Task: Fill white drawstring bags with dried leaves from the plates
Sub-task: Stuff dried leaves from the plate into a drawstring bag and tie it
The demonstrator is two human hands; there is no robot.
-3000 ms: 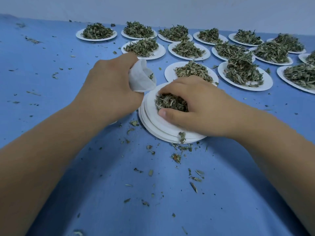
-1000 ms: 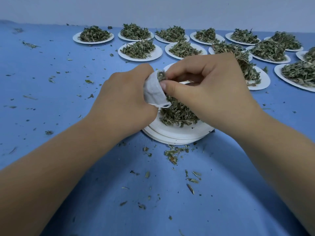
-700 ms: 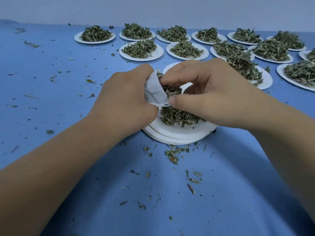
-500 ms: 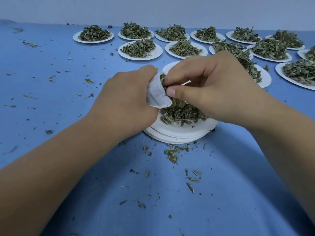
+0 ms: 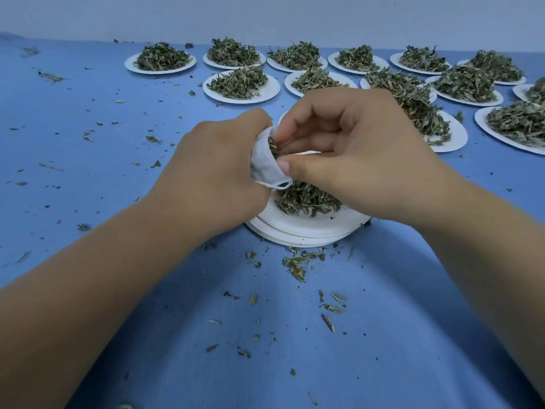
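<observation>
1. Head view: left hand (image 5: pixel 218 172) sits centre-left of frame, fingers curled round the small white bag (image 5: pixel 263 165). It grips the bag w/ the mouth turned toward frame right, just above the left edge of the plate stack (image 5: pixel 295 231).
2. Right hand (image 5: pixel 354 160) is at frame centre, fingers bunched, tips right at the bag mouth. It pinches a tuft of leaves (image 5: pixel 272 146) that's half inside the opening. Thumb touches the bag's lower rim.
3. Supply: a low heap (image 5: pixel 306 199) sits on the top plate of the stack, directly under the right hand. Full plates (image 5: pixel 241 84) run in rows across the top of frame & down the upper right, so prob. lots of filling to go.
4. Step in hand, as I read it: pushing this pinch down into the bag.
5. To do it well:
   - Hold the bag over the stack, so strays drop onto the plate & not the counter (image 5: pixel 383 335). Crumbs (image 5: pixel 298 261) litter the counter just below the stack, i.e. spills happen easily.
   - Spread the mouth wide w/ the left fingers. A slack rim will snag the leaves.
   - Take fingertips well inside before letting go, else the tuft rides back out w/ the fingers.
   - Small pinches, light pressure. Dry leaf prob. crumbles if squeezed hard.
   - Leave room at the top so the mouth can cinch shut.
6. How full the bag is: can't tell, the left hand covers most of it. Drawstring isn't clearly visible either.
</observation>
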